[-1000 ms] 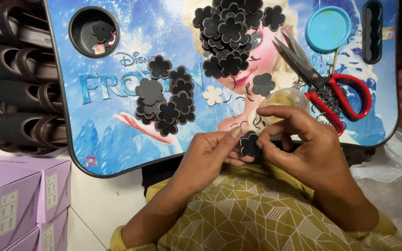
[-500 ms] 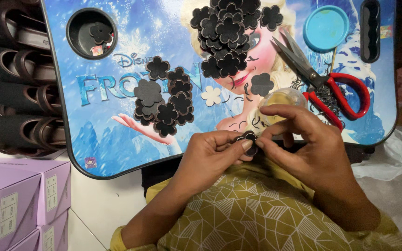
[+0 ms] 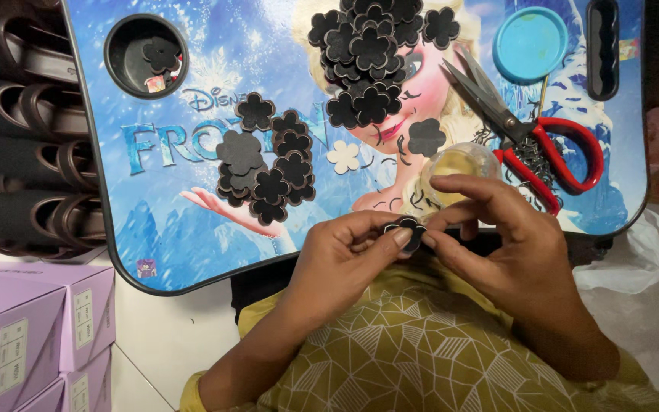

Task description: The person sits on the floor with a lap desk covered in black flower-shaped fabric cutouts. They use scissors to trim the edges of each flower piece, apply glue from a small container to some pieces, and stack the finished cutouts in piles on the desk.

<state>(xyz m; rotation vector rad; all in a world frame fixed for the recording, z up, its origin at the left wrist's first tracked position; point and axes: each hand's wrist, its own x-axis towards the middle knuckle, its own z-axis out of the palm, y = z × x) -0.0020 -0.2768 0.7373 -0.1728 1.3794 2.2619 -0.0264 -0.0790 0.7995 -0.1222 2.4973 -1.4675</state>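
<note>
My left hand (image 3: 345,255) and my right hand (image 3: 501,244) meet at the near edge of a blue printed lap table (image 3: 192,229). Both pinch one small black flower-shaped piece (image 3: 408,229) between thumbs and fingertips, held on edge. On the table lie two heaps of the same black flower pieces, one at the middle left (image 3: 268,164) and one at the top centre (image 3: 371,57). A single white flower piece (image 3: 343,156) lies between them. A small clear jar with yellowish contents (image 3: 459,164) stands just beyond my right fingers.
Red-handled scissors (image 3: 535,130) lie at the right, under a round blue lid (image 3: 530,44). The table's cup hole (image 3: 145,55) holds one black flower. Dark sandals (image 3: 24,137) are stacked at the left, purple boxes (image 3: 32,328) at bottom left. A white bag (image 3: 634,252) lies right.
The black flower piece has turned from flat to on edge between my fingertips, and both hands have shifted slightly upward toward the table's edge.
</note>
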